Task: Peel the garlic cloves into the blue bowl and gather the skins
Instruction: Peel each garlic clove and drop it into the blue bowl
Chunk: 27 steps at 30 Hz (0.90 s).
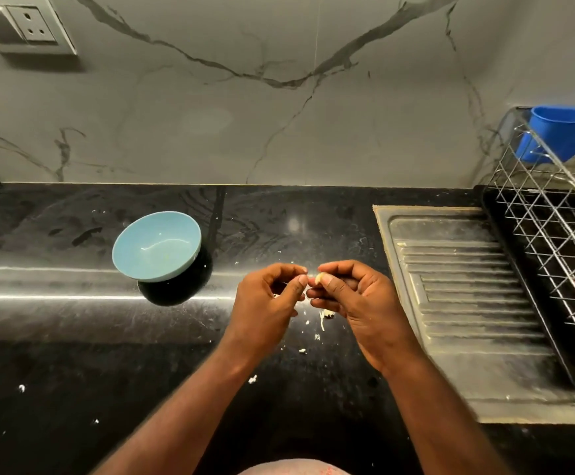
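From the head camera, your right grip (358, 303) is curled round a garlic clove (318, 278), thumb on top and fingers beneath, so only its pale tip shows. That hold looks chosen to keep the clove steady while leaving one end free to work on. Your left grip (269, 296) meets it from the other side, thumb and forefinger pinched together right at that exposed tip, probably to catch the skin and pull it away. Whether any skin is actually between those fingertips is too small to tell.

Both grips hang above the dark surface (73, 337), near its middle, and that seems sensible: the torn skins (322, 320) lie scattered directly below and toward you, so they fall in one patch and will be easier to gather.

The blue bowl (149, 241) stands to your left and a little farther back, apart from the skins. No peeled clove shows in it, so the peeling looks early. The ribbed drainboard (468, 286) lies to your right.
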Motion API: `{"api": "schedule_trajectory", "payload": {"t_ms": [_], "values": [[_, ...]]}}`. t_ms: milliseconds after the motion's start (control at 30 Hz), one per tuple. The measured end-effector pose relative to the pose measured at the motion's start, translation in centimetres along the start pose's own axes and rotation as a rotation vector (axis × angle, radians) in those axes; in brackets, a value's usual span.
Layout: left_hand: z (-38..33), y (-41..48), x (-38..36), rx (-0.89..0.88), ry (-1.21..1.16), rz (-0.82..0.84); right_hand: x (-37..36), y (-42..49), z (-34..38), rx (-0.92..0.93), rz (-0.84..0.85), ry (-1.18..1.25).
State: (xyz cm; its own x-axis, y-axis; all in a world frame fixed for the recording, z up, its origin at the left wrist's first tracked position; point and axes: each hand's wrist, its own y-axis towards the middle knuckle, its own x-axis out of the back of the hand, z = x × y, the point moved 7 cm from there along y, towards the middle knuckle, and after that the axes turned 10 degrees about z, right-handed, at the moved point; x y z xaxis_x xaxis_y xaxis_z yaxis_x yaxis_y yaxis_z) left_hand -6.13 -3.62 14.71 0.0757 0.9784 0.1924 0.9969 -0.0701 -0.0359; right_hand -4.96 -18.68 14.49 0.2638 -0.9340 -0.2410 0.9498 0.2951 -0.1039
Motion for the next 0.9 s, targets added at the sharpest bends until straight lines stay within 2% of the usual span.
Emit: {"api": "schedule_trajectory", "payload": {"t_ms": [167, 400, 767, 900], "values": [[-0.4, 1.2, 1.3, -0.013, 0.028, 0.136, -1.4, 1.1, 0.5, 0.015, -0.033, -0.142], [1.0, 2.3, 3.5, 0.011, 0.014, 0.220, -3.3, 1.7, 0.2, 0.016, -0.068, -0.301], [1.5, 3.2, 3.8, 0.016, -0.005, 0.128, -4.0, 2.2, 0.2, 0.021, -0.120, -0.308], [1.5, 3.0, 3.4, 0.023, -0.073, 0.105, -3.4, 2.4, 0.5, 0.030, -0.123, -0.234]]}}
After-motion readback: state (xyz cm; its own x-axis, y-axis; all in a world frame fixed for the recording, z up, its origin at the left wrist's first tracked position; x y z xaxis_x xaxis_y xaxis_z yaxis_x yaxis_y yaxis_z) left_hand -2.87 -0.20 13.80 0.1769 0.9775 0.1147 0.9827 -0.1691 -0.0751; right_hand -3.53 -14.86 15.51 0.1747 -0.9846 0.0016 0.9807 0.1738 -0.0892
